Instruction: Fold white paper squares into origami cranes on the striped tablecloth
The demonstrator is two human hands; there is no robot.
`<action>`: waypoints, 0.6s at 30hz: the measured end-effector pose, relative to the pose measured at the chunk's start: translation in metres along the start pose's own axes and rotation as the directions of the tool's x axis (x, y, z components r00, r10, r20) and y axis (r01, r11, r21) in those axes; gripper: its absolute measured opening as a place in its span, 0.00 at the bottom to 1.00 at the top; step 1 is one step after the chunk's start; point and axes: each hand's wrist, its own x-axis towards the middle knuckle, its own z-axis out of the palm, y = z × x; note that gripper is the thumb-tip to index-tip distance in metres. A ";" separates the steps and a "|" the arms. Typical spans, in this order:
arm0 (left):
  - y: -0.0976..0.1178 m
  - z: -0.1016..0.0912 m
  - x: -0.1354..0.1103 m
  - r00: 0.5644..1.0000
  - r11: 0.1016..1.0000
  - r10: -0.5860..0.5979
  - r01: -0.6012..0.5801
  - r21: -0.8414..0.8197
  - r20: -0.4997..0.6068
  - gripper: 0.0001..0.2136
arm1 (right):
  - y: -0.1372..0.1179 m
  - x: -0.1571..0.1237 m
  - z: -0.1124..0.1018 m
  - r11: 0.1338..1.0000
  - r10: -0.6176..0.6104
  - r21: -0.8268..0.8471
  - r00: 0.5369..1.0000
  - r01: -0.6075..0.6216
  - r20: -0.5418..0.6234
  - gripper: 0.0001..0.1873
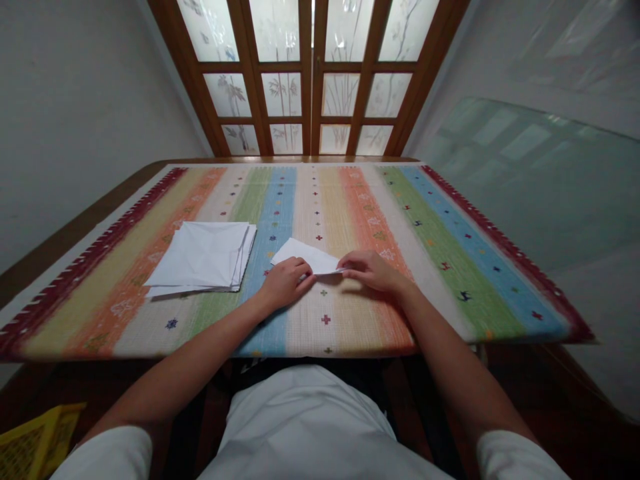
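white t-shirt at bottom of view, left hand and right hand on folded white paper sheet atop striped woven cloth. fingertips at its edges, pinching or just pressing, can't tell. light, floppy, best held by edges. loose paper stack just left.

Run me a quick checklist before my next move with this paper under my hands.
1. Left hand touching the folded white paper sheet: ok, at its near edge.
2. Right hand touching that sheet: ok, fingertips at its right end.
3. Sheet lying flat on the striped woven table cover: ok.
4. Crease sharp: cannot tell, hands cover it.
5. Stack of white paper sheets clear of both hands: ok.
6. Stack edges aligned: not ok, sheets sit unevenly.
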 end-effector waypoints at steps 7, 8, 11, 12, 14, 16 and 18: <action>-0.017 -0.010 0.002 0.988 0.991 -0.130 0.132 0.015 -0.089 0.11 | 0.000 0.001 0.004 0.999 0.030 -0.012 0.998 -0.031 -0.062 0.11; -0.022 -0.012 0.002 0.975 0.979 -0.189 0.197 0.059 -0.119 0.11 | 0.000 0.001 0.004 0.999 0.034 -0.021 0.997 -0.035 -0.065 0.11; -0.036 -0.017 -0.001 0.918 0.912 -0.353 0.381 0.154 -0.183 0.11 | 0.001 0.001 0.003 0.999 0.033 -0.029 0.997 -0.035 -0.068 0.12; -0.040 -0.019 -0.003 0.900 0.892 -0.390 0.422 0.164 -0.197 0.12 | 0.001 0.001 0.003 0.999 0.034 -0.028 0.997 -0.036 -0.068 0.12; -0.047 -0.023 -0.007 0.868 0.858 -0.446 0.484 0.170 -0.219 0.13 | 0.001 0.001 0.003 0.999 0.039 -0.017 0.997 -0.040 -0.070 0.12; -0.052 -0.028 -0.010 0.834 0.822 -0.498 0.541 0.177 -0.237 0.15 | 0.001 0.001 0.003 0.999 0.047 0.003 0.996 -0.047 -0.073 0.12; -0.056 -0.033 -0.011 0.800 0.788 -0.540 0.590 0.178 -0.260 0.15 | 0.001 0.001 0.004 0.998 0.053 0.022 0.996 -0.051 -0.077 0.13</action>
